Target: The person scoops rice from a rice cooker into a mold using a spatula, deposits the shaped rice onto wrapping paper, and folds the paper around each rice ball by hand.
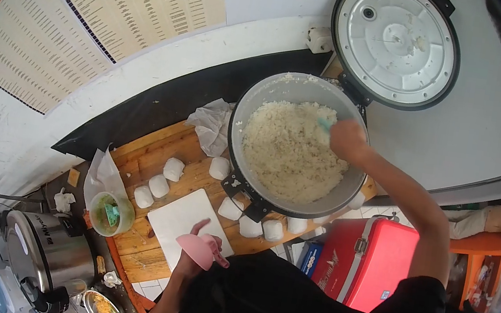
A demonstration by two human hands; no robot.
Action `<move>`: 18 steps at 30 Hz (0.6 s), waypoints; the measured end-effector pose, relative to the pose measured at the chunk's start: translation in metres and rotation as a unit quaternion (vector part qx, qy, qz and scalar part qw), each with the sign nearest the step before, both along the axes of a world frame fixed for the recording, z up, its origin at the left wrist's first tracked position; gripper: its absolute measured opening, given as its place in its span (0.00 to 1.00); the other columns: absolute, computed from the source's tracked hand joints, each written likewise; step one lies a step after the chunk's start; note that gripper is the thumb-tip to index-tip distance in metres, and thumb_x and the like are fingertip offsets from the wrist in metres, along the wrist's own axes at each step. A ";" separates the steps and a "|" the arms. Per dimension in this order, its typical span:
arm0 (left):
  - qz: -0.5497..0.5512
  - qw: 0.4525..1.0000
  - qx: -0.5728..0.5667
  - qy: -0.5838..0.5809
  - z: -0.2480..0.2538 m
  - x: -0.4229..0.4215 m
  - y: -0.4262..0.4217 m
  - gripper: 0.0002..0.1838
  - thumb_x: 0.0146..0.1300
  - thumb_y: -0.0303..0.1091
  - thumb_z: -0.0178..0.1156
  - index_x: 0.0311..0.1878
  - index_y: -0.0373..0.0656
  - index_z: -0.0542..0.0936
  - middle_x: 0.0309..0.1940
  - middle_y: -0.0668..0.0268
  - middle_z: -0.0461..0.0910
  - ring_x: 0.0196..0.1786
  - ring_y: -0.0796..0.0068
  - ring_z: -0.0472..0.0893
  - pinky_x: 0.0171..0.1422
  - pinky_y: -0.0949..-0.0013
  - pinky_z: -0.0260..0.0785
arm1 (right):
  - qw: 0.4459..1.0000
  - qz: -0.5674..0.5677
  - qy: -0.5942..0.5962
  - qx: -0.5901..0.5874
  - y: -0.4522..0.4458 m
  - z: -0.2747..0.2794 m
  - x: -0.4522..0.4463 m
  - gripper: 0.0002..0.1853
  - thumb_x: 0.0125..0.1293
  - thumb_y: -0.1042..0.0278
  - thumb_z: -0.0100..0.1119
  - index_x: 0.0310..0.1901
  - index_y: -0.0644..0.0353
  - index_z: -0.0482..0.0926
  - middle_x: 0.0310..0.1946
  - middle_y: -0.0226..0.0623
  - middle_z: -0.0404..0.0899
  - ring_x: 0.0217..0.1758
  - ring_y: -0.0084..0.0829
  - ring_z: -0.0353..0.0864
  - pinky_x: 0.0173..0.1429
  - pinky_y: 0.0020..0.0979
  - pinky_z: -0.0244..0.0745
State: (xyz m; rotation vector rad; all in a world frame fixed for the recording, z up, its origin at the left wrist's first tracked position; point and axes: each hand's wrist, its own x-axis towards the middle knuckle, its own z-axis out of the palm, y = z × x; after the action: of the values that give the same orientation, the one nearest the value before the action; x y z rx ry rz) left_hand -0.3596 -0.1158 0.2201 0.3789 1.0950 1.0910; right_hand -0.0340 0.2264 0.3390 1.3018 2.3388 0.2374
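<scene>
My right hand (349, 141) is closed on a teal rice paddle (324, 124), reaching over the rim of a large rice cooker (235, 148). The paddle's blade is partly hidden by the hand and the rice. White cooked rice (289, 155) fills much of the pot. Near my body, my left hand (187, 264) grips a pink bowl (196, 249) with a short pink handle, tilted above a white sheet or board (175, 213). Several white wrapped bundles (173, 169) stand on the wooden table (130, 239) around the board and along the cooker's near side.
The cooker's open lid (394, 42) leans back at the upper right. A tub with green contents (124, 219) stands at the table's left end, by a second, closed cooker (48, 250). A bowl of yellow food (104, 307) sits below. Right of the table is a red cooler (367, 262).
</scene>
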 end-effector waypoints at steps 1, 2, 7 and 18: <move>-0.054 0.998 0.022 0.029 0.001 0.000 0.002 0.32 0.68 0.32 0.57 0.72 0.48 0.56 0.52 0.48 0.75 0.45 0.59 0.80 0.51 0.55 0.77 | 1.000 -0.001 0.001 -0.001 0.004 -0.004 -0.005 0.08 0.54 0.70 0.59 0.32 0.62 0.85 0.29 0.41 0.84 0.34 0.40 0.86 0.40 0.39 0.81; -0.036 0.998 0.032 -0.049 0.004 0.001 0.003 0.32 0.67 0.35 0.57 0.72 0.45 0.57 0.50 0.50 0.76 0.45 0.58 0.80 0.51 0.52 0.78 | 0.999 0.050 -0.006 0.005 0.008 -0.008 -0.014 0.07 0.54 0.70 0.59 0.29 0.60 0.86 0.28 0.41 0.84 0.34 0.40 0.86 0.40 0.39 0.81; 0.089 0.982 0.043 -0.161 0.007 -0.006 0.012 0.34 0.59 0.39 0.62 0.68 0.40 0.64 0.49 0.57 0.76 0.48 0.58 0.81 0.56 0.32 0.73 | 0.994 0.108 0.010 0.013 -0.014 -0.034 -0.027 0.07 0.55 0.65 0.60 0.28 0.54 0.87 0.29 0.40 0.85 0.36 0.37 0.86 0.42 0.36 0.75; -0.071 0.990 0.090 0.082 0.032 -0.070 -0.005 0.39 0.49 0.17 0.71 0.65 0.38 0.66 0.52 0.58 0.77 0.55 0.58 0.80 0.61 0.34 0.74 | 0.951 0.067 0.119 -0.276 -0.036 -0.045 -0.073 0.18 0.64 0.55 0.52 0.29 0.59 0.85 0.27 0.48 0.82 0.33 0.52 0.82 0.44 0.47 0.74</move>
State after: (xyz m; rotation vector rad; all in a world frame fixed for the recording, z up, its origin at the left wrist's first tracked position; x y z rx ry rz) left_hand -0.4300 -0.1206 0.2525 0.6905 1.0996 1.0487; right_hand -0.1075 0.1902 0.2936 0.9326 2.4355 -0.5300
